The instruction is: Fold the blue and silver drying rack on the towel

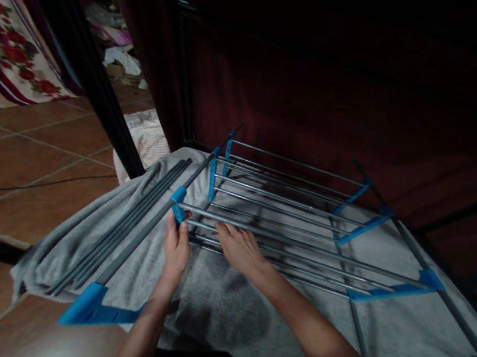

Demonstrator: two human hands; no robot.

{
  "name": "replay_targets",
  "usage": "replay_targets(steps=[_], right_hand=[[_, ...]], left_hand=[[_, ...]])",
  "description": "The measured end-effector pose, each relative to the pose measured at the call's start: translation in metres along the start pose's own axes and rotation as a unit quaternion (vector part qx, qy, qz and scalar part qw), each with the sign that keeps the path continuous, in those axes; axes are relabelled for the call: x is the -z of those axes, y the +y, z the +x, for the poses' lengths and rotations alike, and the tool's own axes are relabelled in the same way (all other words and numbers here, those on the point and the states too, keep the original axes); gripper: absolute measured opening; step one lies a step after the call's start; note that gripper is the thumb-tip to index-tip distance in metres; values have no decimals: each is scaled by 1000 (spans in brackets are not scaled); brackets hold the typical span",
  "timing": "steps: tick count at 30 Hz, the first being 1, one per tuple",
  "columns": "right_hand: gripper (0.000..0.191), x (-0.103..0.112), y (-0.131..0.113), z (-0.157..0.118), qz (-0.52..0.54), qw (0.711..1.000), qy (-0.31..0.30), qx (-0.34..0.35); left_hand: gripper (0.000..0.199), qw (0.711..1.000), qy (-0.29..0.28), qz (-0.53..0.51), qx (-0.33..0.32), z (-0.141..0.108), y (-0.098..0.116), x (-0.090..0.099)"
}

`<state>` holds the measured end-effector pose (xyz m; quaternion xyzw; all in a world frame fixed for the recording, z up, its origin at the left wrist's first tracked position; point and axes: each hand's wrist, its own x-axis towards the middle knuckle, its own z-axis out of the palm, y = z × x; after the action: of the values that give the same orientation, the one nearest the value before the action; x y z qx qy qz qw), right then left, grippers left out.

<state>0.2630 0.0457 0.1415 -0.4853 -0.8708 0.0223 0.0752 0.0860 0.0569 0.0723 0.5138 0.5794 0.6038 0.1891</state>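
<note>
A partly assembled rack of grey metal tubes and blue plastic brackets lies across a bed-like surface. My left hand [176, 249] is closed on the blue bracket [179, 196] on the left long tube [137, 241], thumb and fingers around its lower part. My right hand [238, 247] is closed on a thin metal rod [204, 226] just right of that bracket, its fingertips curled over it. On the right side, a longer blue bracket [397, 290] carries the other ends of these rods. Further back, more rods run between the smaller blue brackets [212, 178].
Several loose grey tubes [127, 222] lie on the grey blanket [200, 296] at the left. A blue end piece [85, 305] caps the left tube near me. A black post [102, 78] rises at the left, and a dark red curtain [320, 95] hangs behind. Tiled floor [24, 168] lies left.
</note>
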Motion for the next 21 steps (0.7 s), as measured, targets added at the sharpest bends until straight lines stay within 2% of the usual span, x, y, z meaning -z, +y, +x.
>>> replay_targets(steps=[3, 10, 21], right_hand=[[40, -4, 1, 4, 3, 1000, -16, 0], [41, -4, 1, 3, -1, 1000, -23, 5], [33, -1, -1, 3, -3, 1000, -24, 7]], left_hand=[[50, 1000, -15, -7, 11, -2, -6, 2], [54, 1000, -2, 11, 0, -1, -21, -4], [24, 1000, 9, 23, 6, 4, -22, -8]])
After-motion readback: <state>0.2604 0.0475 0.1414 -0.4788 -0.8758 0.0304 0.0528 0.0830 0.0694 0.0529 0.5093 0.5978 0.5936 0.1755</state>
